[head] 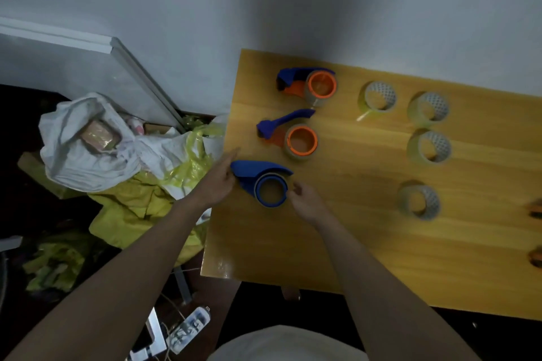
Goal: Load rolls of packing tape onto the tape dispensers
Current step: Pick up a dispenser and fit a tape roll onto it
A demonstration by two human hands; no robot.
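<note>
Tape dispensers are lying three in a row along the wooden table (366, 243) edge, and each appears to be carrying a roll already. The all-blue dispenser (262, 182) is sitting between the two hands. The left hand (220, 182) is touching its blue handle with fingers mostly extended; whether the thumb is pinching underneath I cannot tell. The right hand (303, 199) is hovering at the hub's far side, fingers loosely curled, seemingly holding nothing. Just beyond the left hand's fingertips, the middle dispenser (290, 135) is showing an orange hub inside a tape roll; beyond that, the far dispenser (311, 83) looks the same. Well out past the right hand, four spare rolls (429, 146) are standing loose. Judging by this, loading is looking finished for the dispensers in view, unless more are waiting at the blurred right edge.
</note>
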